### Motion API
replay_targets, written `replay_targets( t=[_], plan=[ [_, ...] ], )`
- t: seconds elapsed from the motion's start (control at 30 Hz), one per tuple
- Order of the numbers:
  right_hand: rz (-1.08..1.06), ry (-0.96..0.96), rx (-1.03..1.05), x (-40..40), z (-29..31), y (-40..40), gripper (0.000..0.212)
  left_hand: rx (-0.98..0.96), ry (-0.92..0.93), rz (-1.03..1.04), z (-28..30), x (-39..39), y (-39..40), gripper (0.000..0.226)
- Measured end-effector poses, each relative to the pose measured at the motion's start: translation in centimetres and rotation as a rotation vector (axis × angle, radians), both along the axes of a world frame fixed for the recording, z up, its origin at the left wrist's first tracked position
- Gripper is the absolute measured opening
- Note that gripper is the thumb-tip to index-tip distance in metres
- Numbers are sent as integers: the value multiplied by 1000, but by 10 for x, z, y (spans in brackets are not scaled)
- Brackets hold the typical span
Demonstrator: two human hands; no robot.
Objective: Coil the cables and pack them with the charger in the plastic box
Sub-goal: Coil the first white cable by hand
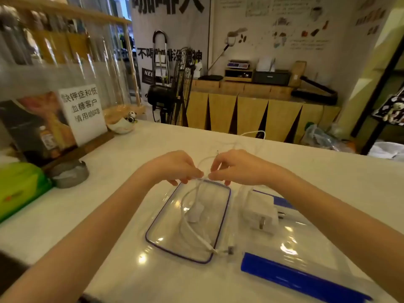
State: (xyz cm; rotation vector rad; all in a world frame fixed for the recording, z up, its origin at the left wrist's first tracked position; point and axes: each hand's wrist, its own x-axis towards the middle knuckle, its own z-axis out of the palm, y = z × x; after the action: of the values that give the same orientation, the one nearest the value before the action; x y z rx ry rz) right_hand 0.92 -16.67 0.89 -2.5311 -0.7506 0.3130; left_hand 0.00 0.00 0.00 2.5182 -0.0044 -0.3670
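Both hands are up over the far end of the clear lid [223, 215], the flat purple-rimmed piece lying on the white table [109, 204]. The left hand [175, 166] has its fingertips pinched on a thin white cable [192, 217], and the right hand [236, 167] pinches the same cable just beside it, fingertips of the two hands almost touching. From that pinch the cable drops onto the lid, loops round, passes a chunky white connector lying mid-lid, and runs to the lid's near right corner, where a small plug tip pokes over the rim. More white cable [255, 136] trails away beyond the hands toward the table's far edge. Just right of the lid sits the white charger [260, 209], prongs pointing at the camera, resting in the clear plastic box [306, 254] with the blue edge strip along its near side. Well left of the lid there's a grey ashtray [70, 174], and a green packet [19, 189] beyond that at the table's left edge.
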Motion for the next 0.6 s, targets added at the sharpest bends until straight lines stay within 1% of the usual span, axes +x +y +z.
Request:
replay_targets(
  t=[0.1,0.23,0.3,0.4,0.47,0.6],
  plan=[
    [63,8,-1,-5,-10,10,28,-36,21,-4,-11,-7,6,27],
    [118,-38,-58,-8,-26,22,39,-103,19,18,-24,-16,8,27],
    [151,-78,-79,-9,-31,25,40,-167,31,43,-29,-20,9,29],
    [163,-179,-110,-12,-33,25,31,-244,76,31,-31,-25,10,26],
    [142,-241,-100,-12,-30,23,24,-258,61,11,-31,-28,9,19],
    [123,-373,-77,-10,-24,19,16,-191,-100,-14,-27,-29,1,13]
  ],
)
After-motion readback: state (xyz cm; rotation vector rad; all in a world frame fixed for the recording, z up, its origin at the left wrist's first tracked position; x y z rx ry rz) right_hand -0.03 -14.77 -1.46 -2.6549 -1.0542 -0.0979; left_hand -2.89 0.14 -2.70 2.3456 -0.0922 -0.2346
